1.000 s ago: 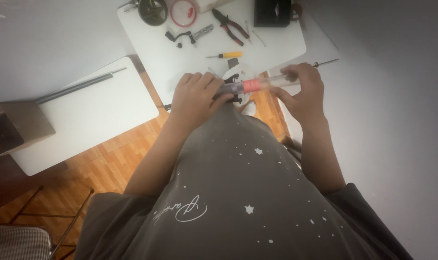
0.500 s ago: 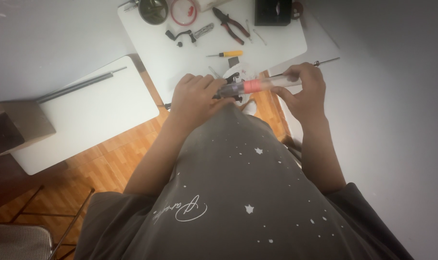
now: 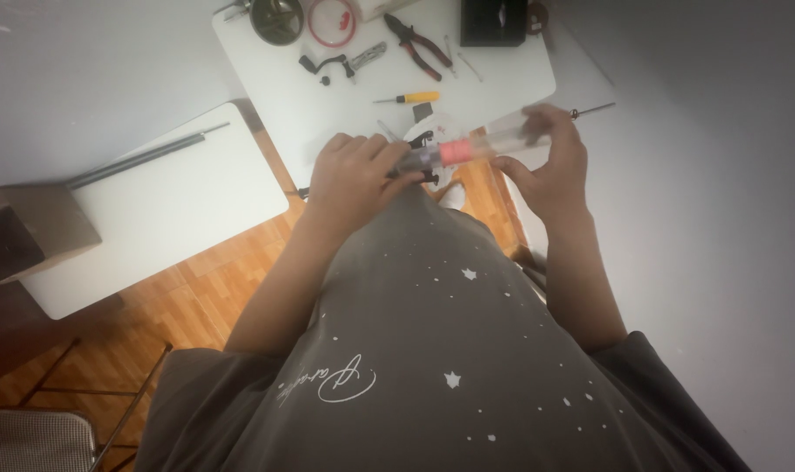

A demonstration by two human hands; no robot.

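My left hand (image 3: 355,175) is closed around a small dark part at the handle end of a long screwdriver (image 3: 467,149) with a clear and red handle. My right hand (image 3: 546,166) grips the clear part of that handle, and the thin metal shaft (image 3: 592,109) sticks out past it to the right. Both hands hold the tool above the near edge of a white table (image 3: 345,105). The dark part under my left fingers is mostly hidden.
On the white table lie red-handled pliers (image 3: 419,44), a small yellow screwdriver (image 3: 410,98), a red ring (image 3: 331,19), a dark round object (image 3: 277,17), a black box (image 3: 493,19) and small metal bits. A second white table (image 3: 152,201) with a dark rod stands left.
My right hand has shifted a little along the handle and the tool has turned slightly. My left hand stays closed on the dark end.
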